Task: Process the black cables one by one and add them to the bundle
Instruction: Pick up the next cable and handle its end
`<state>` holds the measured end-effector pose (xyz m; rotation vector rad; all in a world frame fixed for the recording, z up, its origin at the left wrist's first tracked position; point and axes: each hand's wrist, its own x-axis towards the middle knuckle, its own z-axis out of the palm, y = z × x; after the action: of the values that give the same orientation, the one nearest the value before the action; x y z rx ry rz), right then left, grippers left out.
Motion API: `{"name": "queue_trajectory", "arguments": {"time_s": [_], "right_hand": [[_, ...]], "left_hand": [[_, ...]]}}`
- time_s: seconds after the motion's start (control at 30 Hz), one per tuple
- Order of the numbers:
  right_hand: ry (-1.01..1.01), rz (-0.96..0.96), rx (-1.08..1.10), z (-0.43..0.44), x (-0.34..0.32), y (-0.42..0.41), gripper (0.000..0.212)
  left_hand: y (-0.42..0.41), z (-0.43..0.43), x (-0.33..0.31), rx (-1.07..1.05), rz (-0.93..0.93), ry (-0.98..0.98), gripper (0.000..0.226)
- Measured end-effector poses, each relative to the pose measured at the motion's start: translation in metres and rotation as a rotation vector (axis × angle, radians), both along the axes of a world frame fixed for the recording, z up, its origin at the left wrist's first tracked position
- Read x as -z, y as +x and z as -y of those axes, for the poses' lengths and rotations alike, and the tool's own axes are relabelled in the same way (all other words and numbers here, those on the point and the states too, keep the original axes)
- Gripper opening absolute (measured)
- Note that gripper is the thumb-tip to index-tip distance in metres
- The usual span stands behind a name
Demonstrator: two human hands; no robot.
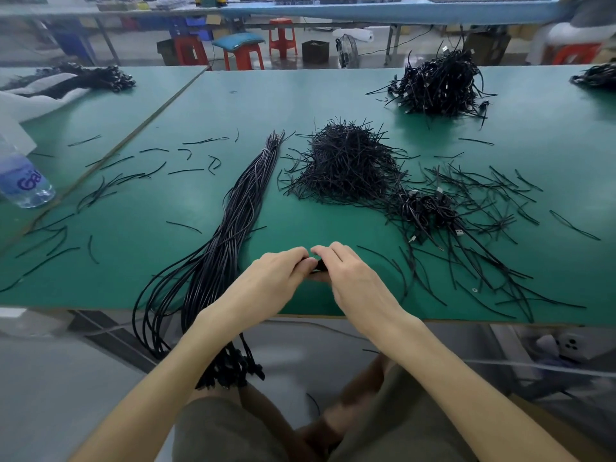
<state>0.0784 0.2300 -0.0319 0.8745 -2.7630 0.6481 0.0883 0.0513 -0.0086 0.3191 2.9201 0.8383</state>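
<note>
My left hand point(276, 275) and my right hand point(346, 275) meet near the table's front edge, both gripping a small coiled black cable point(320, 265) that is mostly hidden between the fingers. To the left lies the long bundle of straightened black cables point(233, 228), tied near its far end with a pale band point(265, 151), its near end drooping over the table edge. A small heap of coiled cables with USB plugs point(423, 208) sits to the right.
A mound of black twist ties point(346, 161) lies mid-table on the green table point(200, 105), with loose ties scattered left and right. Another cable pile point(440, 85) sits far right. A water bottle point(23, 181) stands at the left edge.
</note>
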Motion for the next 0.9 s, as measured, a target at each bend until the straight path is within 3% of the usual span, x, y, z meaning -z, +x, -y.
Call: {"name": "queue_trajectory", "arguments": {"time_s": [0.17,0.33,0.43,0.6,0.8,0.9], "right_hand": [[0.178,-0.061,0.01,-0.001,0.001,0.002,0.071],[0.186,-0.158,-0.003,-0.003,-0.002,0.003,0.044],[0.102,-0.277,-0.02,-0.004,-0.001,0.005,0.041],[0.042,-0.406,-0.048,-0.001,0.0,-0.002,0.035],[0.1,-0.444,0.255,-0.006,0.004,-0.008,0.058],[-0.005,-0.36,0.417,-0.02,0.0,-0.015,0.059]], "left_hand": [[-0.002,0.002,0.003,0.007,0.026,0.077,0.038],[-0.003,0.001,-0.006,0.047,0.128,0.098,0.05],[-0.003,0.004,-0.017,0.078,0.3,0.253,0.065],[0.003,0.001,-0.018,0.045,0.505,0.549,0.05],[-0.01,-0.005,0.0,-0.263,0.286,0.556,0.043],[-0.013,0.006,0.006,-0.453,0.226,0.75,0.042]]}}
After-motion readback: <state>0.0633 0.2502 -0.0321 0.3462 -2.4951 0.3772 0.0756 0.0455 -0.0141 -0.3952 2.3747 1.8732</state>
